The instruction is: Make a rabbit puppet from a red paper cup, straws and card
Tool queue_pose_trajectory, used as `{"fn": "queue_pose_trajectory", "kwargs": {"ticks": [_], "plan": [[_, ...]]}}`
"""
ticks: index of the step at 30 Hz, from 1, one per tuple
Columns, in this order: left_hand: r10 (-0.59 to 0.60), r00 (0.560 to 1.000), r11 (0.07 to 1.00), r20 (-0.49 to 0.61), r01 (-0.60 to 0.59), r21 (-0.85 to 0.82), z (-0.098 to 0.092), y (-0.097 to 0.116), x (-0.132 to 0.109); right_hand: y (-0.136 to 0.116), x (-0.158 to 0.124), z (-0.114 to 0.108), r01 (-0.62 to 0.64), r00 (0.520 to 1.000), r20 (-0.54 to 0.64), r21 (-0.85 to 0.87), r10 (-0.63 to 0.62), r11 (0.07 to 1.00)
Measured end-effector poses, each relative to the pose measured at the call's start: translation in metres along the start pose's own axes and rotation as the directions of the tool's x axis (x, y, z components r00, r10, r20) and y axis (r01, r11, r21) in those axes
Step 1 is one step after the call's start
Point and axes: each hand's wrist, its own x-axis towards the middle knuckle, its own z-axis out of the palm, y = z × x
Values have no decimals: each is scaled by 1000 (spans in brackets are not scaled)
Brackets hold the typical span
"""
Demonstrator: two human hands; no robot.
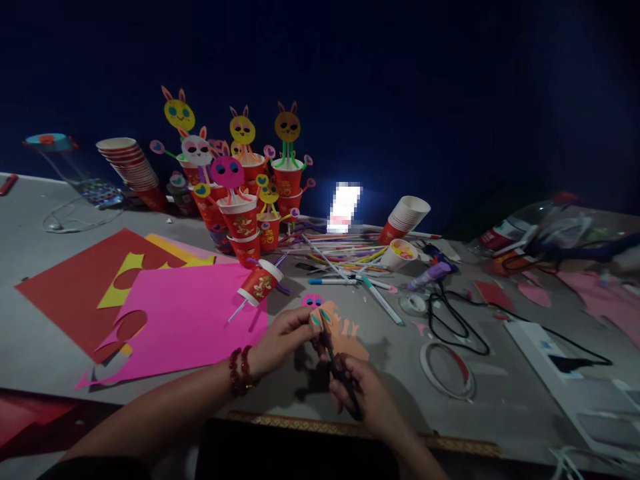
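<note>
My left hand [284,339], with red bead bracelets at the wrist, pinches a small peach paper piece [319,320] that has teal ear-like shapes on it. In my right hand [364,393] are dark scissors [339,373], their blades up against that piece. Just behind the hands, a pink round face cutout [313,302] with blue eyes rests on the table. A peach paper sheet [353,345] with cut edges lies under and to the right of the scissors.
Pink sheet [195,320] and red sheet [75,287] lie left. Behind them stand red cups [240,219] with paper bunny faces. Markers [383,300], a tape roll [447,370], a black cable [450,333] and a power strip [545,360] are right. A lit phone [344,207] stands at the back.
</note>
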Motion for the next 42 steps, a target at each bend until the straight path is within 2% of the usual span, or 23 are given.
{"fn": "queue_pose_trajectory", "kwargs": {"ticks": [21,28,32,36,42], "plan": [[-39,999,999,-6,39,4,3,3,0,8,0,-6,32,999,-14,-106,-33,994],[-7,1000,1000,14,7,18,0,-2,-1,8,-1,-4,44,999,-9,-95,-45,994],[61,997,996,-52,-57,69,1,-3,-3,9,-2,-2,25,999,-46,-64,-28,998],[117,989,983,-89,-103,149,1,-4,-4,12,-5,-2,30,999,-25,-31,-30,999],[106,991,982,-78,-93,163,1,-2,-4,6,-8,-1,24,1000,9,-3,-24,1000]]}}
